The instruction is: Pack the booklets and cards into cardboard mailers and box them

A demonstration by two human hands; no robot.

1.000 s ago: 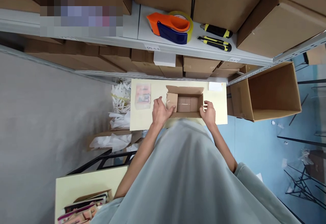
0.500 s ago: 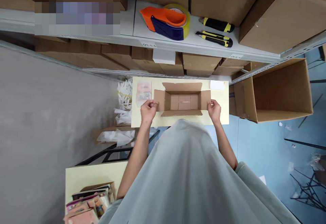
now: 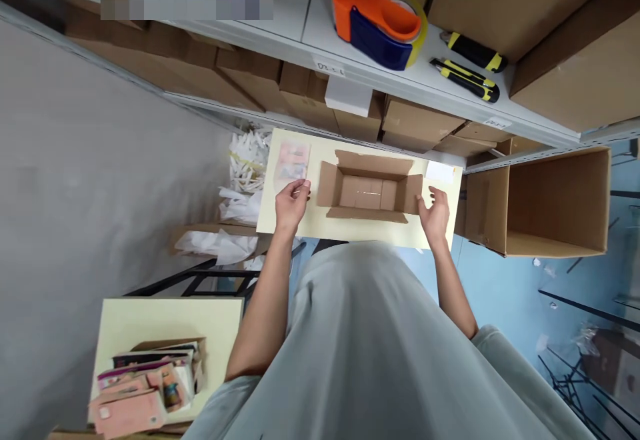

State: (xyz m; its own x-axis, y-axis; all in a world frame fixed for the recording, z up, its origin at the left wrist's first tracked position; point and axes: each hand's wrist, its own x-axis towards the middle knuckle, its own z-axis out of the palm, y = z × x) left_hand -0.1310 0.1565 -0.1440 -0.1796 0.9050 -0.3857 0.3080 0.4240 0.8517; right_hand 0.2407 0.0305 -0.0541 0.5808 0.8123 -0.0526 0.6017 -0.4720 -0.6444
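box: small open cardboard box [image 3: 369,192] is sitting on a pale yellow table [image 3: 350,230], all four flaps folded outward, inside bare.
left hand: left hand [image 3: 291,201] is hovering just beside the box's left flap, fingers loosely curled, gripping nothing.
right hand: right hand [image 3: 435,210] is hovering open by the right flap, not clearly touching it.
beside: pink packet [image 3: 291,163] is lying left of the box.
shelf above: tape dispenser [image 3: 380,23] and two utility knives [image 3: 470,67] are resting there.

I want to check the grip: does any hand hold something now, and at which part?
Nothing is clearly held. The left hand and the right hand are open on either side of the small open carton, close to its side flaps; whether they touch cannot be told.
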